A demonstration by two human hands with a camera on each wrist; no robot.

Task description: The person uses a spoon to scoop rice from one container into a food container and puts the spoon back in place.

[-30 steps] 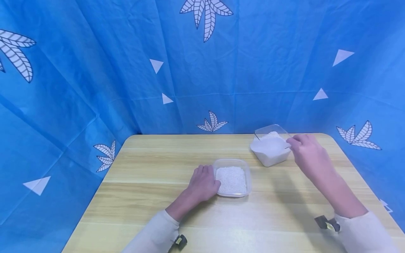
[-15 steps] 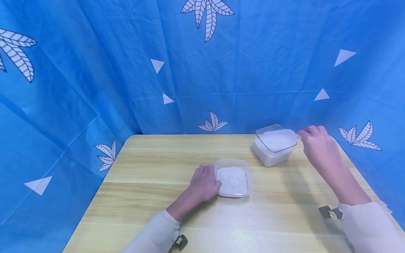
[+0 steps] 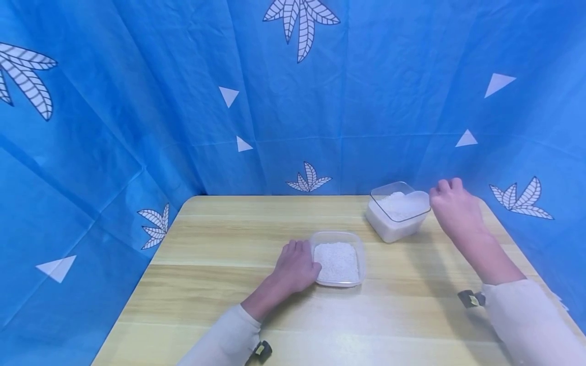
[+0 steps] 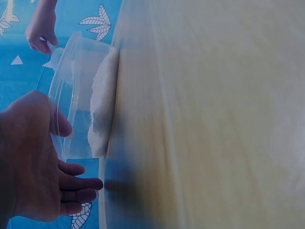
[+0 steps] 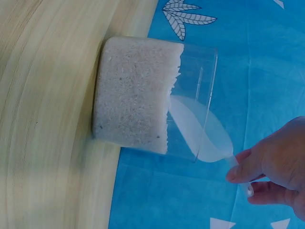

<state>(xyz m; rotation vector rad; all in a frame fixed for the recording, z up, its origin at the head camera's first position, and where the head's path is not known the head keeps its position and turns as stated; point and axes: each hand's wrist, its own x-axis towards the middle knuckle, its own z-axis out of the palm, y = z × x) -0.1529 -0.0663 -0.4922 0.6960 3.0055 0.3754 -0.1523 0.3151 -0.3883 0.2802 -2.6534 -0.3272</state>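
My right hand (image 3: 458, 211) pinches the short handle of a translucent white scoop (image 5: 202, 131) between thumb and fingers. The scoop tilts into a clear square-rimmed container (image 3: 396, 229) of rice (image 5: 136, 93), its tip at the grain surface. My left hand (image 3: 295, 267) holds the left side of a shallow clear plastic box (image 3: 361, 259), with the thumb over the rim and the fingers along the outer wall. White rice (image 3: 336, 262) covers the bottom of that box. In the left wrist view, the left hand (image 4: 38, 157) shows its palm and several loosely bent fingers.
Both containers stand on a pale wood table (image 3: 220, 305), the taller one at the back right near the edge. Behind and beside the table hangs a blue curtain (image 3: 389, 101) printed with white leaves and triangles.
My right hand has moved slightly right and back, and the scoop has shifted to the right side of the tall container and tipped steeper into it. The left hand and its box hold still.
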